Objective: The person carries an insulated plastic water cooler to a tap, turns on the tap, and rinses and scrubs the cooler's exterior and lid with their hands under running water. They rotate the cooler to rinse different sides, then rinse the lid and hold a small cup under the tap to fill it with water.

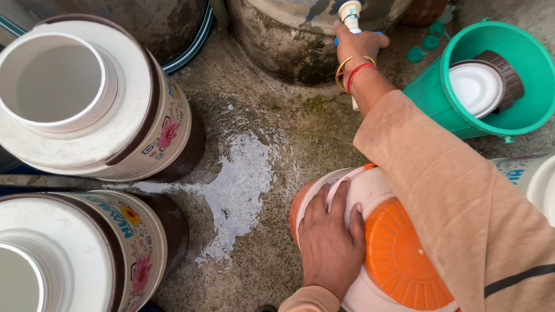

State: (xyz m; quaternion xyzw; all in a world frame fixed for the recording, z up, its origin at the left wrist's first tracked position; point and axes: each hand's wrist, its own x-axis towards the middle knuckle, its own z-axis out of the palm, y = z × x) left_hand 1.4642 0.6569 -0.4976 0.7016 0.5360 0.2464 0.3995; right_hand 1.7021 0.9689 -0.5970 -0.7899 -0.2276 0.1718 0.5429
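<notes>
My left hand (329, 242) lies flat on top of a white water jug with an orange lid (404, 260) at the lower right. Its fingers rest over the jug's thin white handle. My right hand (358, 43) reaches up to the top of the view, fingers closed around a white tap (349, 13) fixed low on a large stained tank (289, 40). Bangles and a red thread circle that wrist, and a tan sleeve covers the arm.
Two open white-and-brown flowered water coolers (87, 98) (87, 254) stand at left. A green bucket (520, 52) at top right holds a white-and-brown lid (483, 86). Small green caps (425, 43) lie on the wet concrete. A puddle (237, 190) spreads mid-floor.
</notes>
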